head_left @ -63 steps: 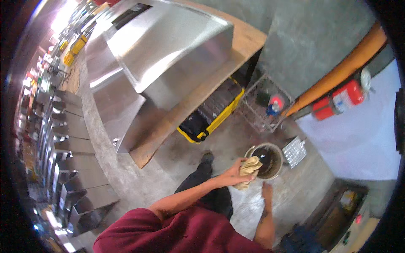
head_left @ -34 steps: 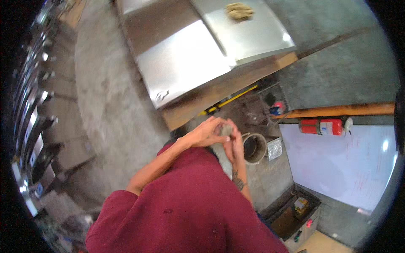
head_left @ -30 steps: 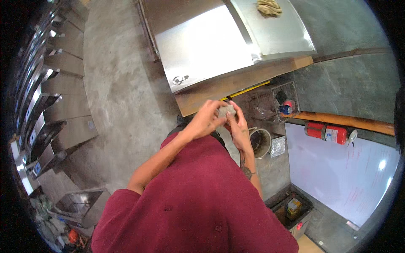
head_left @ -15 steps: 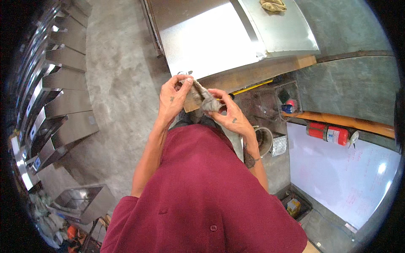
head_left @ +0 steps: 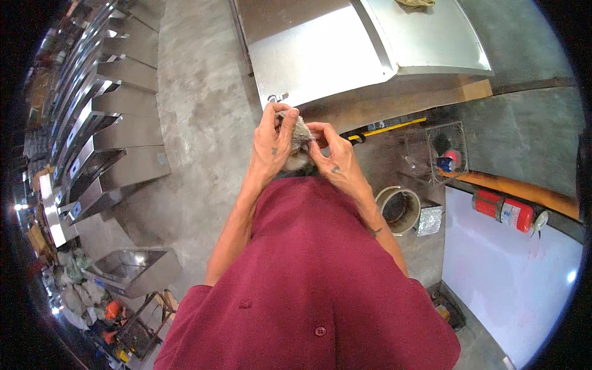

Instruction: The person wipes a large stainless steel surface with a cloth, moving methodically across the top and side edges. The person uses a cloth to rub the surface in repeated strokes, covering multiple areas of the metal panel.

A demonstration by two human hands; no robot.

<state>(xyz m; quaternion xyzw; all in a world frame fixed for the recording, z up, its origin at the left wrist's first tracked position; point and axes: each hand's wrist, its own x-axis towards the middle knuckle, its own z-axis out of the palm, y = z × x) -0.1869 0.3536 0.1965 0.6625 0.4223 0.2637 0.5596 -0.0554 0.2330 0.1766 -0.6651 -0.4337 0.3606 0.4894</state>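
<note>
Grey rag [head_left: 302,132] in hand but bunched, not yet spread flat: my left hand [head_left: 271,147] and right hand [head_left: 337,155] pinch it, near side of the steel unit [head_left: 320,55], tan cloth [head_left: 416,4] far right.

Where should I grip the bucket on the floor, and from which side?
Likely the left rim of the bucket, coming down from above: it stands upright with its round mouth facing up, while a silvery block sits close by its right side.
</note>
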